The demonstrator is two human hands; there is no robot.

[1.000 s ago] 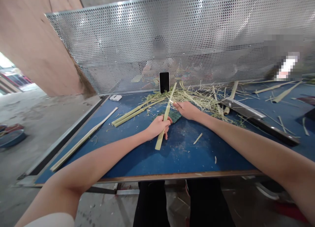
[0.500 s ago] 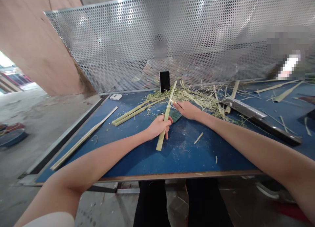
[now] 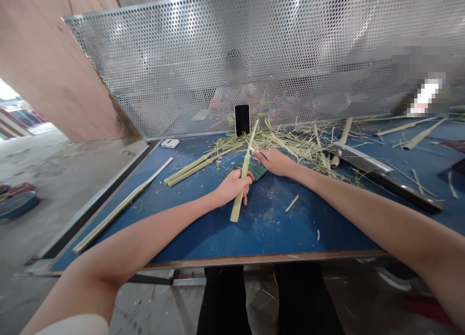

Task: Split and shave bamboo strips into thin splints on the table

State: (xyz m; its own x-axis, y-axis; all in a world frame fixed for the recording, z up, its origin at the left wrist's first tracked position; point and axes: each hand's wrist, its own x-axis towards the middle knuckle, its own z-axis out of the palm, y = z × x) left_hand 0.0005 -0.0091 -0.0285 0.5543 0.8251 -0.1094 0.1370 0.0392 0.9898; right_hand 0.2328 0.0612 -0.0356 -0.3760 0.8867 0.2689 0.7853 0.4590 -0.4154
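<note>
My left hand is closed around the wide lower part of a pale green plant stalk, thumb along its top. The stalk slants away from me, and its far half is narrower and lighter. At that narrowed part my right hand is closed in a pinch, fingertips against or just beside the stalk. Whatever lies in those fingers is too small to make out. A dark green patterned piece lies on the table beneath the hands. Behind them is a heap of thin green shavings.
Two stalks and a longer pale stalk lie left on the blue table. A large knife lies right. A phone stands against the perforated metal panel. A white object sits at the far left.
Both hands keep their hold and have barely moved. The right fingertips sit almost level with where they were along the stalk. The whole view has shifted very slightly.
</note>
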